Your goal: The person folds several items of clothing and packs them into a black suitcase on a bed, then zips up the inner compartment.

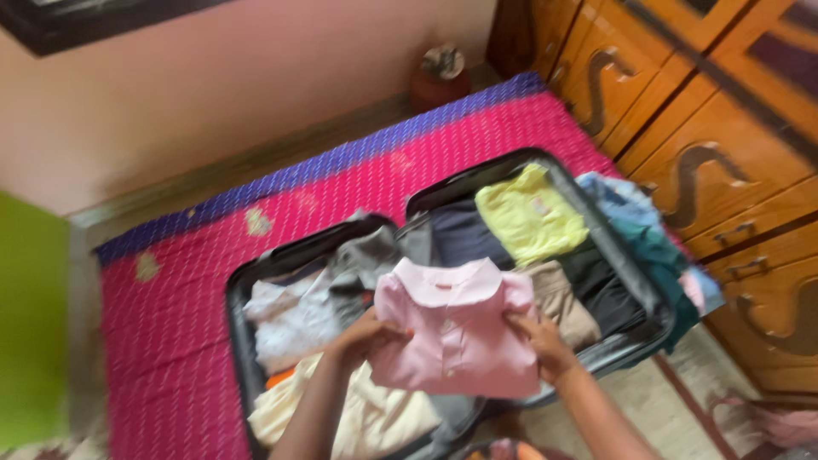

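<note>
**A:** What do you have on the head view right now?

**B:** I see both hands on a folded pink polo shirt (456, 332), held over the middle of the open suitcase (243, 290). The left hand (368, 334) is closed on the shirt's left edge, fingers curled under the fabric. The right hand (538, 341) pinches the right edge, thumb on top. The picture is blurred, so I cannot tell the finer finger positions.

**A:** And where does the shirt sit relative to the case?

**B:** Above the hinge line between the 2 halves, collar pointing to the far edge of the bed (170, 341). I judge it lifted, not laid down, but I cannot say for certain. The left half holds a white garment (290, 319) and a cream one (375, 417) near the bed's near edge. The right half holds a yellow shirt (528, 213), a dark navy piece (460, 234), a beige one (562, 302) and a black one (605, 290). Blue and teal clothes (648, 238) hang over its right rim, beside the wooden cabinet (724, 153).

**A:** So which step is this?

**B:** I read it as placing 1 folded shirt. The next move calls for a flat spot and an even lowering with both hands, so the fold holds.
</note>
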